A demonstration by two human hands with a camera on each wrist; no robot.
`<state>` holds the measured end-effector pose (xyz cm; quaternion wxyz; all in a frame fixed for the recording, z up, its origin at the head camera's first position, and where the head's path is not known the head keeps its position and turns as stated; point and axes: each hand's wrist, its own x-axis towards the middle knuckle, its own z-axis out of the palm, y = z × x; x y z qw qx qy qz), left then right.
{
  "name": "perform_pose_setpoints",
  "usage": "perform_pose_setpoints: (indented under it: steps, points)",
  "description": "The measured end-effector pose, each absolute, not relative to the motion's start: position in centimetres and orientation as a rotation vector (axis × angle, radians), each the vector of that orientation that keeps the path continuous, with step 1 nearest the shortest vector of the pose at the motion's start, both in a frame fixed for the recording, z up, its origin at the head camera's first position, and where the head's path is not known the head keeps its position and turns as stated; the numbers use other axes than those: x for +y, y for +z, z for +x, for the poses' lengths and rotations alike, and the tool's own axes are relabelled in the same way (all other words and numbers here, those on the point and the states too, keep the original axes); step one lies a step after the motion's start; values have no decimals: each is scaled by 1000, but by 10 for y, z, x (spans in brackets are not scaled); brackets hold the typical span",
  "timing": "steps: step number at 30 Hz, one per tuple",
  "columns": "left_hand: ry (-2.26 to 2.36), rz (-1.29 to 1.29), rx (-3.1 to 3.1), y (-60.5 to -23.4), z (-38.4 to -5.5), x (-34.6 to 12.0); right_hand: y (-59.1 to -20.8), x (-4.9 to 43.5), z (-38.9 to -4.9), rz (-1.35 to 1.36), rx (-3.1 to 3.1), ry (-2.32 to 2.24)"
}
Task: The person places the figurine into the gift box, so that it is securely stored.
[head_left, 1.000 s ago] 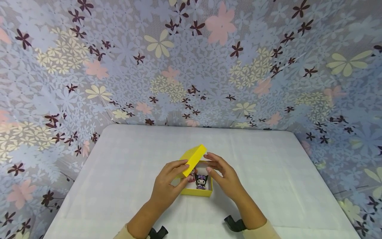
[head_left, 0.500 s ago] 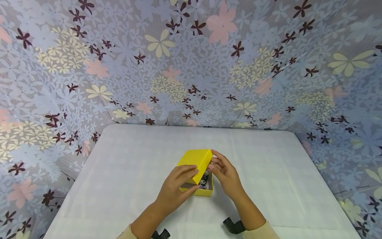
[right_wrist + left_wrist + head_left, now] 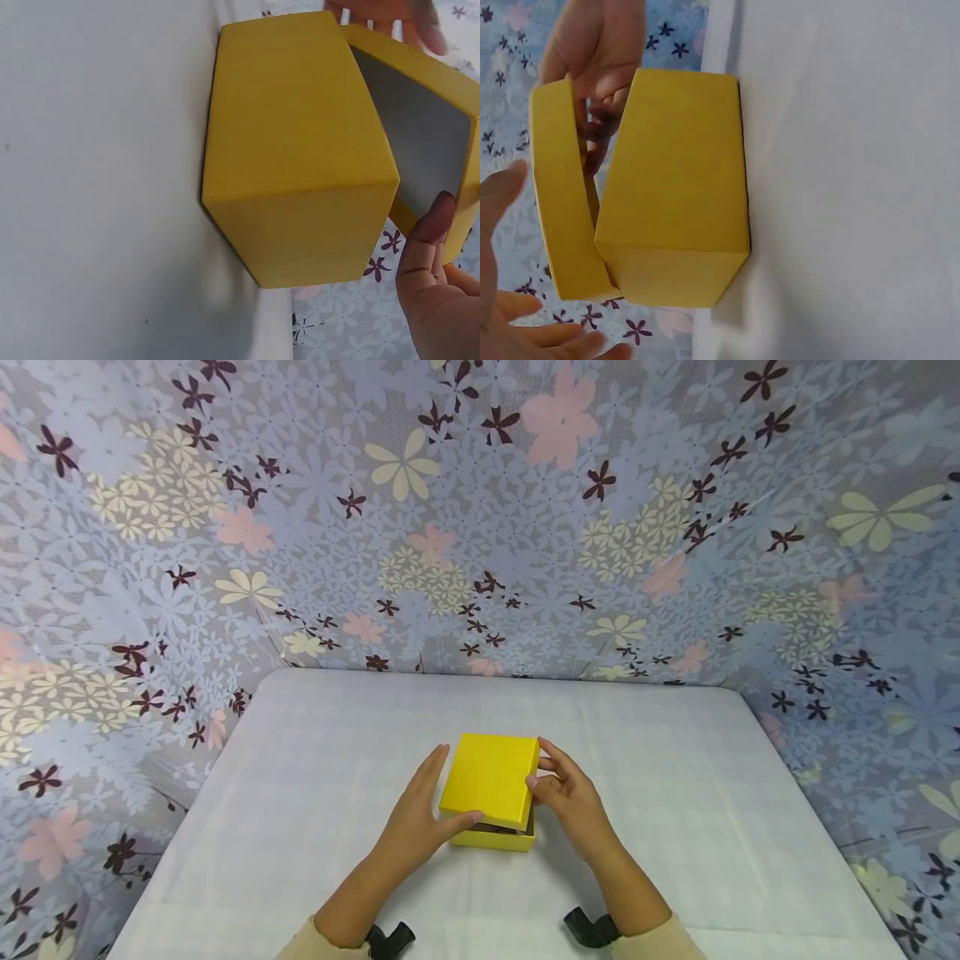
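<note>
A yellow box lid (image 3: 491,777) sits tilted over the yellow box base (image 3: 493,839), raised on its right side. My right hand (image 3: 566,797) pinches the lid's right edge, and in the right wrist view a finger (image 3: 435,217) reaches inside its rim. At the lid's left side is my left hand (image 3: 416,814), fingers straight and spread, with the thumb by the front edge. The left wrist view shows the lid (image 3: 559,195) leaning away from the base (image 3: 679,165), a gap between them. Beneath the lid, the box's inside is mostly hidden.
The box stands on a table with a white cover (image 3: 322,727). Behind and beside it hangs flower-patterned cloth (image 3: 480,527). Black curved pieces (image 3: 588,928) are fixed at both wrists.
The lid has come down and right from a steep tilt, covering the figurines that showed in the base. My left fingers have let go of it; my right hand has taken its right edge.
</note>
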<state>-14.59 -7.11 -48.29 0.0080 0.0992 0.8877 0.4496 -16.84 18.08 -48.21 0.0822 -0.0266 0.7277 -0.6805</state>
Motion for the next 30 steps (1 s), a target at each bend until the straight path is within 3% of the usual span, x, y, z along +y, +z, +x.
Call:
perform_pose_setpoints:
  steps: [5,30]
  points:
    - [1374,213,2632,-486,-148,-74,-485,182,-170,-63,2195,-1965]
    - [1255,371,2743,-488,-133,-68,-495,187,-168,-102,2475,-1643]
